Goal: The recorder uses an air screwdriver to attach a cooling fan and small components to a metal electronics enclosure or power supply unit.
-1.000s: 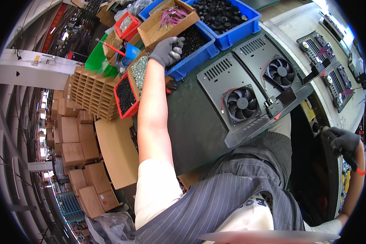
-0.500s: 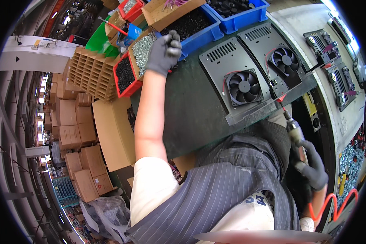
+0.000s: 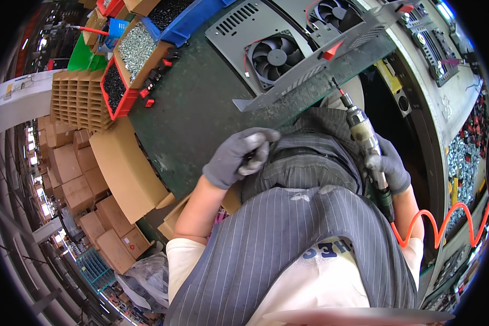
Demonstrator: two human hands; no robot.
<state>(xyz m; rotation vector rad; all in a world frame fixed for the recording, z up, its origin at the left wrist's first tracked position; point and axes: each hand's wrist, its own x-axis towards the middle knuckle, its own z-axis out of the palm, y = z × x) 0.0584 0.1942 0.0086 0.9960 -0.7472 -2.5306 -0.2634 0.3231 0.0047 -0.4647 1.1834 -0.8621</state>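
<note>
My left hand (image 3: 240, 157), in a grey glove, is over the front edge of the bench above my lap. Its fingers are curled in, and whatever they hold is hidden. Gripped in my gloved right hand (image 3: 390, 167) is a pneumatic screwdriver (image 3: 362, 129), its red-collared bit pointing up and away, short of the bench edge. Beyond the bit lies a dark grey metal panel (image 3: 229, 41) with a black fan (image 3: 277, 57) fitted in it. A second fan (image 3: 331, 15) sits to its right. Red clips (image 3: 332, 51) show on the raised front flange.
At the far left are a cardboard tray of silver screws (image 3: 136, 50), a red bin of black screws (image 3: 126, 103) and a blue bin (image 3: 187, 23). Small black and red parts (image 3: 156, 76) lie beside them. An orange coiled hose (image 3: 437, 231) trails right from the screwdriver.
My left hand has come back from the screw bins to the front of the bench. My right hand has raised the screwdriver, and its bit has drawn away from the panel. The view has shifted.
</note>
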